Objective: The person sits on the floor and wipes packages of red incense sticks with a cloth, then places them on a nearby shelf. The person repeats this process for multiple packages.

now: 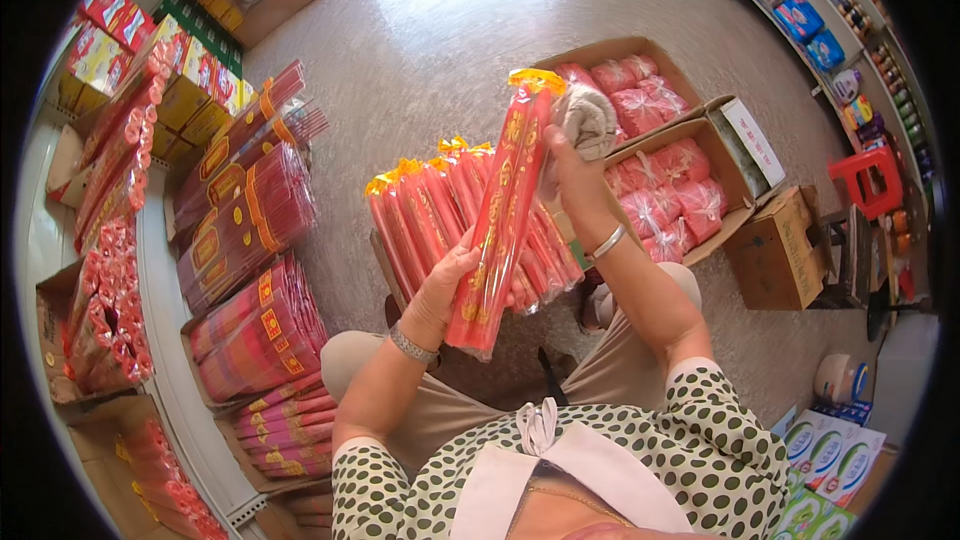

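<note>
A long plastic-wrapped pack of red candles [499, 217] with gold lettering and a yellow top slants upward in front of me. My left hand [442, 281] grips it near its lower end. In my right hand [574, 172] is a bunched grey cloth [589, 120], held beside the upper part of the pack; its contact with the wrapper is partly hidden. Beneath the raised pack, several similar red candle packs [420, 217] stand side by side in a cardboard box [386, 262] between my knees.
Cardboard boxes of pink wrapped bundles [652, 195] sit on the floor to the right, near a smaller brown carton [772, 255] and a red plastic stool [866, 184]. Shelving with incense bundles [247, 210] runs along the left. Stocked shelves [847, 52] line the right.
</note>
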Motion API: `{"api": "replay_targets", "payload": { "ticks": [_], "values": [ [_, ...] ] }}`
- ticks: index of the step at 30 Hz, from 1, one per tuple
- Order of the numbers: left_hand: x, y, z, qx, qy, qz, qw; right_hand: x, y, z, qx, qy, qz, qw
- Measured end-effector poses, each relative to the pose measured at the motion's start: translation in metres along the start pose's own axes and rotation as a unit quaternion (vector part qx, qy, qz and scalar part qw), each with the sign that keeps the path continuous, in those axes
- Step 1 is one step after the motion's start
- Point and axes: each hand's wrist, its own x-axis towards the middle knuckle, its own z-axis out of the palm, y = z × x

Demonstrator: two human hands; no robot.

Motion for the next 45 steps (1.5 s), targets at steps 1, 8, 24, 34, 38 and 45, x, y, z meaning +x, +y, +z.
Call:
{"api": "replay_targets", "payload": {
  "ticks": [1, 8, 24, 34, 38, 45],
  "values": [
    [-0.001, 0.004, 0.001, 0.032, 0.004, 0.008, 0.999, 0.002, -0.002, -0.005, -0.069, -0.039, -0.046, 0.996],
    [-0.001, -0.010, -0.013, 0.115, 0.113, 0.103, 0.982, -0.031, -0.017, 0.020, -0.401, -0.240, -0.264, 0.843],
    [-0.023, -0.007, -0.022, 0.039, 0.152, 0.023, 0.987, -0.043, 0.010, 0.022, -0.332, -0.347, -0.285, 0.830],
    [-0.019, 0.000, -0.051, 0.140, 0.171, 0.099, 0.970, -0.102, 0.013, 0.031, -0.136, -0.355, -0.005, 0.925],
    [-0.026, -0.011, -0.087, -0.109, 0.053, 0.125, 0.985, -0.147, -0.003, 0.024, -0.305, -0.480, -0.238, 0.788],
    [-0.027, -0.016, -0.025, 0.078, 0.102, 0.012, 0.992, -0.056, 0.018, 0.019, -0.236, -0.309, -0.111, 0.915]
  ]
}}
